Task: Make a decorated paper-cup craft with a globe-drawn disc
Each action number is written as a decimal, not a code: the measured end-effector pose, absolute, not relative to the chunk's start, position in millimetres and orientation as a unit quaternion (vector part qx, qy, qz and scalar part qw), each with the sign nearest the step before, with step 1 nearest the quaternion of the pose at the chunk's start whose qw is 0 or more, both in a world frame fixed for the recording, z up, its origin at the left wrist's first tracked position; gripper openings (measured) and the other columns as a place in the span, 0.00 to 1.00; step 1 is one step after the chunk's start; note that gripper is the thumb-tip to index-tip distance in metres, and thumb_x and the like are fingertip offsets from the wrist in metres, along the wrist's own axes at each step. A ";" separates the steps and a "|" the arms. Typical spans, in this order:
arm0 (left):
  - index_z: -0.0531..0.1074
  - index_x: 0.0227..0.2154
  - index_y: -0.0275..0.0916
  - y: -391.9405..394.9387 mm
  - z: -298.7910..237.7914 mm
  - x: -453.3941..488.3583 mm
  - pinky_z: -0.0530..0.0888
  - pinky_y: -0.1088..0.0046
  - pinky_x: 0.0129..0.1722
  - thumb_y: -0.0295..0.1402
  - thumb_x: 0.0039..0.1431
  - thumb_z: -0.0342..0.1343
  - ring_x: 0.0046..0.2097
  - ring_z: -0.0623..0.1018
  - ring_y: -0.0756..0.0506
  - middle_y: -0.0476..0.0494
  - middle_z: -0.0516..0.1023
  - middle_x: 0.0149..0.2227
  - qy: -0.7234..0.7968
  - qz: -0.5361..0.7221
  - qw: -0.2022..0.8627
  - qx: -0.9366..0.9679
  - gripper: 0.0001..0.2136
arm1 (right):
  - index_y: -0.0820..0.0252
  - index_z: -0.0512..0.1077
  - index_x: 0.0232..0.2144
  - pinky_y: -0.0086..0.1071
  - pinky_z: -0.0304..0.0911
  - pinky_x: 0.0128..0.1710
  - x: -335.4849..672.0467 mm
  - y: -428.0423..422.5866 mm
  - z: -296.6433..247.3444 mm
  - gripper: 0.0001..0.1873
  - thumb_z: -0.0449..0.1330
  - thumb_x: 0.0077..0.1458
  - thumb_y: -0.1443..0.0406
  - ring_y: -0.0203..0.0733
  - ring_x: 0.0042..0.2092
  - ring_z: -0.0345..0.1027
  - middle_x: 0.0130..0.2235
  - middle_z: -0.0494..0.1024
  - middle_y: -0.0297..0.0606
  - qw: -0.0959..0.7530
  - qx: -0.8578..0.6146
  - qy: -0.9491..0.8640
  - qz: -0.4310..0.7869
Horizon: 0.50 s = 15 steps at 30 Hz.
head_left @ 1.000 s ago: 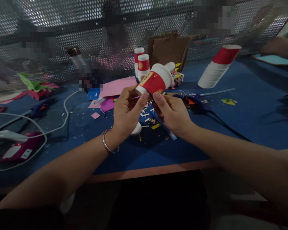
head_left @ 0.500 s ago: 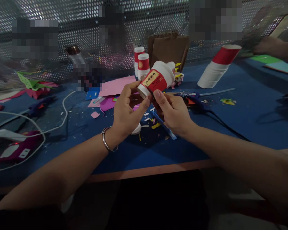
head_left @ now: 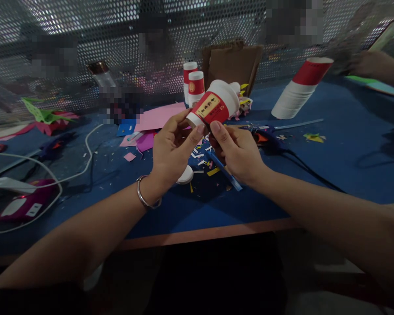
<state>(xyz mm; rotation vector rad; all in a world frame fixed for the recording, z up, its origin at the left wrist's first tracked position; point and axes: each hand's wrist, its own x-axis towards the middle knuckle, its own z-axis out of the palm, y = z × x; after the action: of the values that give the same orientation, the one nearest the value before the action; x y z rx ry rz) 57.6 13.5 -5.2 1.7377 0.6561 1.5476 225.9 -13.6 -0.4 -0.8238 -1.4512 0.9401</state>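
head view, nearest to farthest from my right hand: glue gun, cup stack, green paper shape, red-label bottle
1. red-label bottle, touching the right hand
2. glue gun, just right
3. cup stack, back right
4. green paper shape, far left

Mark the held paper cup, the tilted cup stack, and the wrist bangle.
held paper cup (head_left: 217, 110): head view, red band beside the label.
tilted cup stack (head_left: 290, 101): head view, white sidewall.
wrist bangle (head_left: 141, 197): head view, metal band.
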 end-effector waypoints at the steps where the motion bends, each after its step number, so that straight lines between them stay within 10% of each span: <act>1: 0.78 0.57 0.49 13.6 -5.1 56.8 0.85 0.58 0.59 0.50 0.65 0.69 0.57 0.85 0.40 0.43 0.85 0.58 0.253 0.596 0.348 0.678 0.21 | 0.54 0.63 0.24 0.33 0.45 0.24 225.8 -13.8 -0.6 0.34 0.63 0.62 0.34 0.34 0.26 0.51 0.24 0.58 0.29 0.574 -0.356 -0.618 0.402; 15: 0.79 0.57 0.47 11.2 2.7 52.7 0.84 0.64 0.57 0.48 0.66 0.69 0.57 0.86 0.42 0.43 0.86 0.57 0.278 0.574 0.372 0.674 0.20 | 0.54 0.63 0.23 0.33 0.43 0.23 225.7 -15.3 3.9 0.35 0.63 0.61 0.34 0.33 0.26 0.49 0.24 0.58 0.29 0.577 -0.347 -0.625 0.395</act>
<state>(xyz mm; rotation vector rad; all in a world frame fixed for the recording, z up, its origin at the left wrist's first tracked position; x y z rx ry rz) 52.7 11.2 2.7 1.7280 0.7133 1.4705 225.7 -15.3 3.9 -0.8117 -1.4622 0.9251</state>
